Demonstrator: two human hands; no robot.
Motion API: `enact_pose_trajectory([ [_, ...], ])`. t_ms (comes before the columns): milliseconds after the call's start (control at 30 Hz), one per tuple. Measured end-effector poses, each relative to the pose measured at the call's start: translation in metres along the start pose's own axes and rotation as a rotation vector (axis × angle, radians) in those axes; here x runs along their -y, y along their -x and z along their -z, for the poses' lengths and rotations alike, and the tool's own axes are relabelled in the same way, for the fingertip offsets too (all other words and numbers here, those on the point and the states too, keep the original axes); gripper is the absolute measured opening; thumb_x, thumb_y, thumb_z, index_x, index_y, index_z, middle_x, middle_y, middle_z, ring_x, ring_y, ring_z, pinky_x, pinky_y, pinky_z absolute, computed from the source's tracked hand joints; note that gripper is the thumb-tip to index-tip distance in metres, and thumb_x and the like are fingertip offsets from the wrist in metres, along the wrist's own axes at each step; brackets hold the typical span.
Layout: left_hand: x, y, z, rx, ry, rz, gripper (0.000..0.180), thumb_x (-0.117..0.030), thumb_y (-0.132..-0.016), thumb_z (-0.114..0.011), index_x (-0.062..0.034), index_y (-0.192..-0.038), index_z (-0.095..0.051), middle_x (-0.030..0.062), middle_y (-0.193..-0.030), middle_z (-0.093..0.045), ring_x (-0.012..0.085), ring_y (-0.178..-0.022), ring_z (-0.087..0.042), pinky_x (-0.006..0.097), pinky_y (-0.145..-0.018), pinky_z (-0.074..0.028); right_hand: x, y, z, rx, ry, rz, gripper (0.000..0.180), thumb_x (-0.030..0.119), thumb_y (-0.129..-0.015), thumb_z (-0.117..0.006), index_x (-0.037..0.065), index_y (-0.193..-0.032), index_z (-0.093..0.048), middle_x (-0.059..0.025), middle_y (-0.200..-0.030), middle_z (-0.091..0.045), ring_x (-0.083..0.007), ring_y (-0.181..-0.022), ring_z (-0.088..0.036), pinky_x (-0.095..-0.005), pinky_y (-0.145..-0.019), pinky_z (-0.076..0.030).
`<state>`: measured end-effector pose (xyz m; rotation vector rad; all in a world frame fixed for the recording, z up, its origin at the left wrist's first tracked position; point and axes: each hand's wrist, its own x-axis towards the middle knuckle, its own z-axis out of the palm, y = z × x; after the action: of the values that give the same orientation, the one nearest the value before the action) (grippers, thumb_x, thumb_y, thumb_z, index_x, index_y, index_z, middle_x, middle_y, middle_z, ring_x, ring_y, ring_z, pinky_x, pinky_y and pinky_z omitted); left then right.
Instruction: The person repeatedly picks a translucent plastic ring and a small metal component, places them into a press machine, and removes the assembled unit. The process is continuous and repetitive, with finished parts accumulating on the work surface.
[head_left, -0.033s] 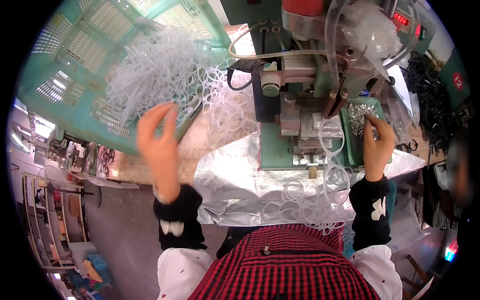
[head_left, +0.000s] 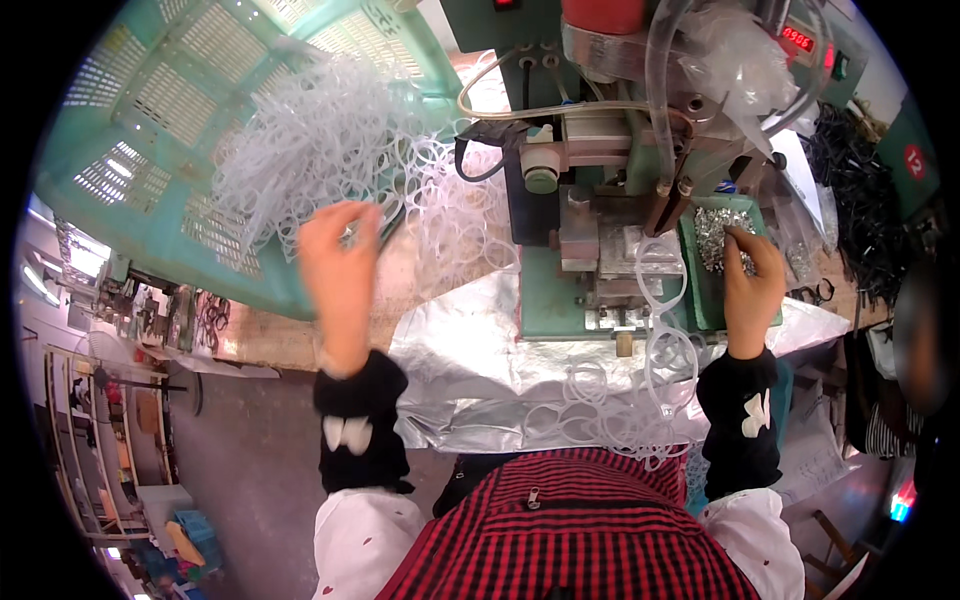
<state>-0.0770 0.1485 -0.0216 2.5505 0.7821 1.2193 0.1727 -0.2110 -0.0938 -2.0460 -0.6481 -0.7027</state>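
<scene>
My left hand (head_left: 340, 265) is raised over the table beside the crate, thumb and forefinger curled together in a pinch. It is smeared by motion, and I cannot make out what the fingertips hold. Behind it lies a heap of translucent plastic rings (head_left: 310, 140) in a green slotted crate (head_left: 180, 100). At the right, my right hand (head_left: 752, 290) reaches into a small green tray (head_left: 708, 300) of tiny shiny metal pieces (head_left: 712, 230). Its thumb and fingertips are pinched at the pieces; anything between them is too small to name. Linked rings (head_left: 672, 355) hang from the machine's front.
A bench machine (head_left: 600, 150) with clamps, tubes and a red digital display (head_left: 797, 38) stands between my hands. Silver foil (head_left: 450, 340) covers the table's front edge, with more loose rings (head_left: 600, 415) on it. Black strips (head_left: 860, 200) are heaped at the far right.
My left hand has moved slightly right, away from the crate. My right hand stays at the tray, with only a slight shift of its fingers.
</scene>
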Motion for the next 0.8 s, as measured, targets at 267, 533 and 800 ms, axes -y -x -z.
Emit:
enact_pose_trajectory([
  [267,0.128,0.050,-0.128,0.060,-0.141,0.380,0.030,-0.030,-0.081,-0.079,-0.0026,-0.086,-0.070,0.0163,-0.093,-0.064,0.0325,-0.090,-0.059,0.043,-0.081,-0.047,-0.020,0.030,0.031,-0.006,-0.039,-0.124,0.013,-0.001,-0.087,-0.067,0.000,-0.099,-0.071,-0.0114,-0.095,-0.069,-0.0241,-0.092,-0.066,-0.0307,-0.085,-0.049],
  [533,0.058,0.022,-0.049,0.050,0.273,0.407,0.028,-0.024,-0.100,-0.063,0.0021,-0.106,-0.068,0.0018,-0.092,-0.063,0.0119,-0.080,-0.053,0.027,-0.073,-0.044,0.005,0.041,0.073,0.081,-0.180,-0.263,0.016,-0.004,-0.084,-0.068,-0.003,-0.099,-0.072,-0.0084,-0.096,-0.071,-0.0180,-0.090,-0.064,-0.0285,-0.085,-0.047],
  [800,-0.041,0.040,-0.085,0.100,0.875,0.406,0.013,-0.015,-0.103,-0.056,-0.0031,-0.105,-0.060,0.0032,-0.099,-0.062,0.0100,-0.088,-0.059,0.026,-0.073,-0.050,0.082,-0.036,-0.006,0.267,-0.682,-0.214,0.041,0.003,-0.081,-0.070,-0.002,-0.121,-0.060,-0.0065,-0.089,-0.069,-0.0136,-0.086,-0.064,-0.0284,-0.081,-0.049],
])
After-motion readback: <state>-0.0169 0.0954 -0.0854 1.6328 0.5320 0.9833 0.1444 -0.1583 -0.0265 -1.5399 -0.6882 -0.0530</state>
